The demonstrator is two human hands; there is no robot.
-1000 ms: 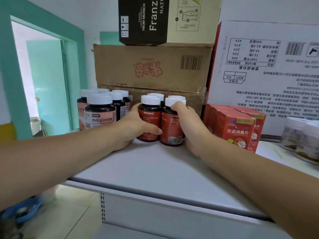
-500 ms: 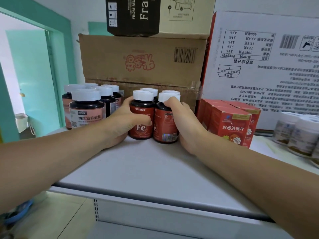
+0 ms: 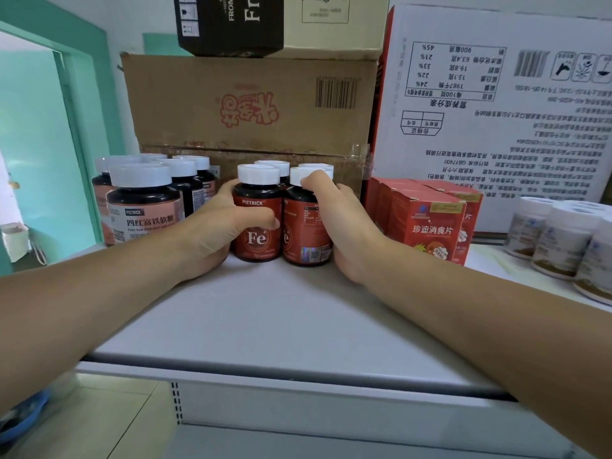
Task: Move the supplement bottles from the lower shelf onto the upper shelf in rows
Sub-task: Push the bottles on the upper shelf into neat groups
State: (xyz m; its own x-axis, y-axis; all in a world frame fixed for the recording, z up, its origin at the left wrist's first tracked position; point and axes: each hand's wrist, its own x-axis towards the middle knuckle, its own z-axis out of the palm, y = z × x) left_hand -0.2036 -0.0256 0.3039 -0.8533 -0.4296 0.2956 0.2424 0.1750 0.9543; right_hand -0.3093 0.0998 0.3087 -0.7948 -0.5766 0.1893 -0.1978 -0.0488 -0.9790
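**Hand and Bottle Position on the Upper Shelf**

Both of your hands grasp one red bottle each. The two bottles stand upright, side by side and touching, on the shelf [image 3: 281, 326], towards its far edge.

Your left hand [image 3: 215, 236] wraps the left bottle [image 3: 256, 241] from the left. The thumb [image 3: 265, 220] lies across the front of the label, just above the "Fe" mark. The other fingers pass behind the bottle and are hidden.

Your right hand [image 3: 341, 226] wraps the right bottle [image 3: 306, 233] from the right. One fingertip [image 3: 314, 181] rests on the near edge of the white cap. The palm covers the right flank; the remaining fingers are hidden behind it.

Two rear bottles [image 3: 275, 166] of the same kind stand directly behind the held pair, in front of the brown carton [image 3: 251, 107].

Pink bottles [image 3: 144, 210] stand in a group just left of your left hand. Red boxes [image 3: 427, 223] stand just right of your right hand. White jars [image 3: 559, 236] stand farther right.
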